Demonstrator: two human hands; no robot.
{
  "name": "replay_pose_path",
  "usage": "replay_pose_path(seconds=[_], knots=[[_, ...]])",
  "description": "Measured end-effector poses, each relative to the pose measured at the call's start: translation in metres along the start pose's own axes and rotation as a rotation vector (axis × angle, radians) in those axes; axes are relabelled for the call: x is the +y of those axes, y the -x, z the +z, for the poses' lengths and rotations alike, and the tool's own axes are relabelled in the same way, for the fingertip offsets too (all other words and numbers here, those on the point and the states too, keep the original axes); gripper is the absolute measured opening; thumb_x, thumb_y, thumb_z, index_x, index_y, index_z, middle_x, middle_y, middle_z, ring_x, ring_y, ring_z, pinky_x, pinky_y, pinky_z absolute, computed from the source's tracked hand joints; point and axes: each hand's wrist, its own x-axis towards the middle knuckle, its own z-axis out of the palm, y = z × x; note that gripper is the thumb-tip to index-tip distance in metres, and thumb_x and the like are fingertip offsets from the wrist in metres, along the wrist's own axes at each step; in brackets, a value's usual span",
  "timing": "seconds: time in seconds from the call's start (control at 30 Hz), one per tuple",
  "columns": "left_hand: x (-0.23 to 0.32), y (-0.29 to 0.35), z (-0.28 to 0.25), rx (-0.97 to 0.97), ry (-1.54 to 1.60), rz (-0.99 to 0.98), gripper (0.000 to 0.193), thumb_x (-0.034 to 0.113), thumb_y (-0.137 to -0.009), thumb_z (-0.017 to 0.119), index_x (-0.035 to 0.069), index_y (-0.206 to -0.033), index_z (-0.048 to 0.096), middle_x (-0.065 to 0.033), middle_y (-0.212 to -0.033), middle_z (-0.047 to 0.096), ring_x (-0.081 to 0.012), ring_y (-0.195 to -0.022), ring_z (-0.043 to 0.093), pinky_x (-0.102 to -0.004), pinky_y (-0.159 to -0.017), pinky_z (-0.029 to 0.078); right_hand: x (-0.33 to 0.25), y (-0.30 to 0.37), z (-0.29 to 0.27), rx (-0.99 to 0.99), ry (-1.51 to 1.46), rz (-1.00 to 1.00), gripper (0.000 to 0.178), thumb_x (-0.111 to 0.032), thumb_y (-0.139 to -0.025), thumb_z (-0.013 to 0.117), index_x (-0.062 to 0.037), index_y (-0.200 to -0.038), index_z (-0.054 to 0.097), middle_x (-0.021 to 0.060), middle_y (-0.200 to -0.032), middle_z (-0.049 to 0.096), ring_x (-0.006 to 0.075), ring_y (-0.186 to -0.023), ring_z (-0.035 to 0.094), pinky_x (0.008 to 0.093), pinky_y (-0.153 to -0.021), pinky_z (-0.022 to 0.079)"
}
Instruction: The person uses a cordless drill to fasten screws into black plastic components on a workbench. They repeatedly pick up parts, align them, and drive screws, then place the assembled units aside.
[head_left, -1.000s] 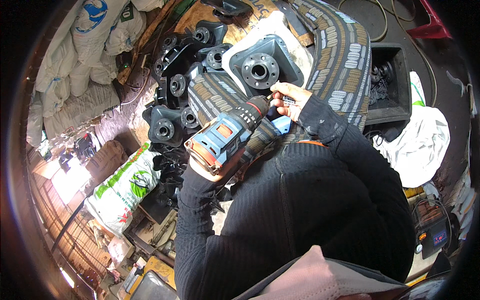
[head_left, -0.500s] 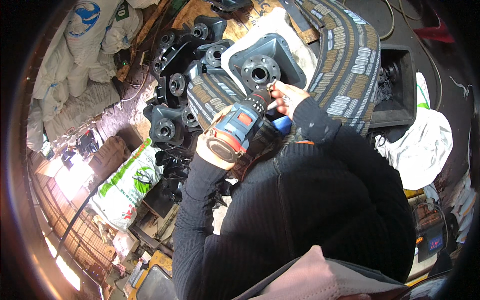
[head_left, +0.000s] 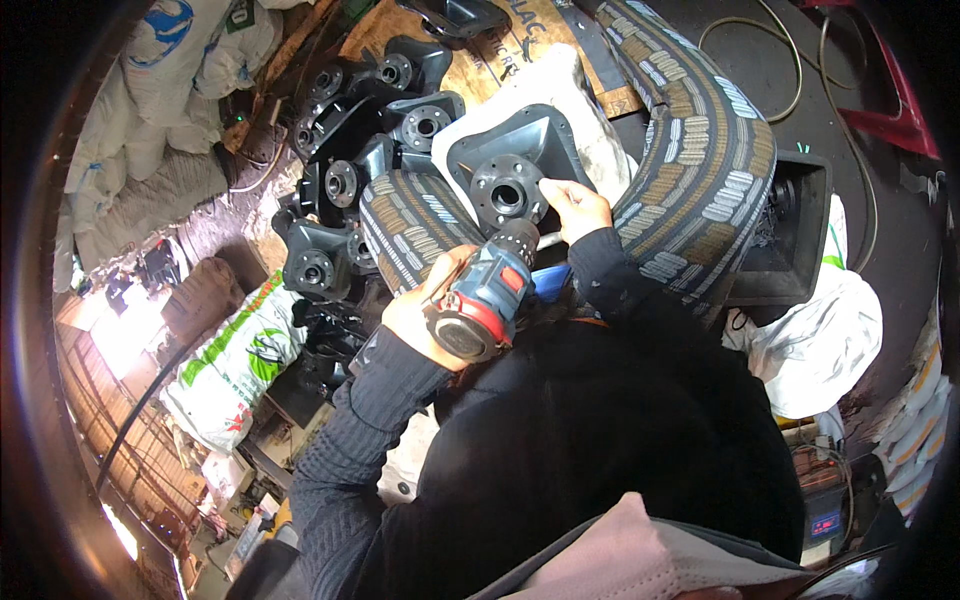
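Observation:
My left hand (head_left: 420,312) is wrapped round a blue and red cordless drill (head_left: 488,285). The drill's chuck points away from me and reaches the near edge of a round, drilled flange (head_left: 490,192). That flange sits on a black square-rimmed plastic housing (head_left: 545,135), which rests on a white block (head_left: 565,72). My right hand (head_left: 580,210) is at the flange's right edge, thumb and fingers pinched together. Whatever the pinch holds is too small to make out. The drill's tip is hidden against the flange.
Several similar black flanged housings (head_left: 315,265) are heaped to the left. A striped padded cushion (head_left: 690,150) curves round the white block. A black bin (head_left: 785,240) stands right, beside a white sack (head_left: 825,340). A hose (head_left: 795,90) loops across the far right floor.
The drill has tilted and its chuck now lies lower, near the flange's near edge. My right hand has moved away from the chuck to the flange's right rim.

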Motion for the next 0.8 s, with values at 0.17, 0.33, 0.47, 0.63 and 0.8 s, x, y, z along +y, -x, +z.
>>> replay_pose_path(seconds=[0.17, 0.33, 0.47, 0.63, 0.8], knots=[[-0.004, -0.007, 0.004, 0.047, -0.952, 0.161, 0.038, 0.022, -0.089, 0.047, 0.004, -0.121, 0.036, -0.0086, -0.111, 0.053, -0.0176, -0.102, 0.053, -0.0242, -0.086, 0.042, 0.006, -0.009, -0.005, 0.027, 0.117, -0.086, 0.023, -0.022, -0.081, 0.064, -0.0018, -0.092, 0.063, -0.0066, -0.06, 0.046, 0.0018, -0.045, 0.031, 0.0194, -0.041, 0.023], [0.002, -0.01, 0.009, 0.023, -1.035, 0.153, 0.053, 0.025, -0.077, 0.062, 0.005, -0.121, 0.04, -0.0089, -0.116, 0.049, -0.0181, -0.099, 0.055, -0.0253, -0.082, 0.045, 0.006, -0.008, -0.009, 0.016, 0.129, 0.012, 0.028, -0.022, -0.083, 0.061, 0.004, -0.094, 0.062, 0.0027, -0.08, 0.062, 0.0079, -0.071, 0.055, 0.0209, -0.065, 0.043], [0.01, -0.012, 0.007, -0.058, -1.422, 0.162, 0.046, 0.024, -0.08, 0.054, 0.007, -0.121, 0.043, -0.0097, -0.117, 0.049, -0.0196, -0.103, 0.053, -0.0284, -0.086, 0.043, -0.003, -0.004, -0.007, 0.024, 0.159, 0.076, 0.03, -0.024, -0.083, 0.061, 0.0033, -0.095, 0.062, 0.001, -0.075, 0.061, 0.0069, -0.064, 0.053, 0.0203, -0.059, 0.042], [0.012, -0.014, 0.006, 0.09, -1.21, 0.174, 0.05, 0.019, -0.074, 0.059, 0.008, -0.12, 0.044, -0.0116, -0.111, 0.056, -0.023, -0.1, 0.056, -0.0302, -0.086, 0.045, 0.004, -0.01, -0.009, 0.026, 0.252, -0.018, 0.031, -0.027, -0.082, 0.062, 0.0019, -0.094, 0.063, -0.0011, -0.072, 0.059, 0.0064, -0.062, 0.048, 0.0208, -0.057, 0.039], [-0.004, 0.032, 0.006, 0.121, -0.875, 0.199, 0.054, 0.024, -0.073, 0.062, 0.006, -0.121, 0.041, -0.0052, -0.104, 0.057, -0.0176, -0.088, 0.057, -0.0289, -0.079, 0.048, 0.01, -0.016, -0.014, 0.006, 0.326, -0.183, 0.03, -0.027, -0.082, 0.063, 0.0, -0.093, 0.063, -0.0032, -0.065, 0.054, 0.0055, -0.056, 0.046, 0.0219, -0.05, 0.037]])
